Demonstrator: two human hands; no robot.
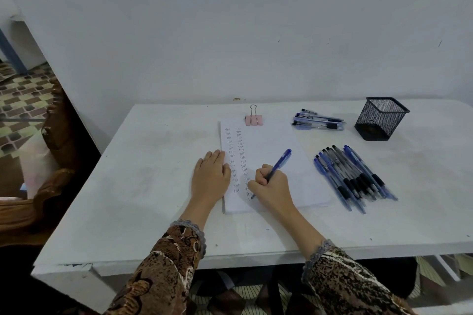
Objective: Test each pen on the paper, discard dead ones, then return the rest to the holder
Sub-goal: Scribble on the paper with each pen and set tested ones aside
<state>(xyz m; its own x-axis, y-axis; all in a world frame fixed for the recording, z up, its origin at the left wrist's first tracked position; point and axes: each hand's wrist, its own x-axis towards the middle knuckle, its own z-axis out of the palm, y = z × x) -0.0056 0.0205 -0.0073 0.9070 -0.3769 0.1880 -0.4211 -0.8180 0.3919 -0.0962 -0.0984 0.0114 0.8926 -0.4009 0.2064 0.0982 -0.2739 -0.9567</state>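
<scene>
Nearest us, two patterned sleeves reach onto a white bench. Our left hand lies flat, its fingers straight, the tips and thumb resting on the left edge of a sheet of paper to steady it. Our right hand has its fingers curled round a blue pen, its tip on the paper at the foot of two columns of small written words. The pen slants from its tip, low and left, to its button end, high and right.

Just right of the paper lies a fanned pile of pens. Farther back is a smaller pile. Beyond it, far right, stands a black mesh holder with no pens showing above its rim. A pink clip grips the paper's top edge.

We judge the right hand nearer to both piles and the holder, so the pen's next trip goes rightward.
</scene>
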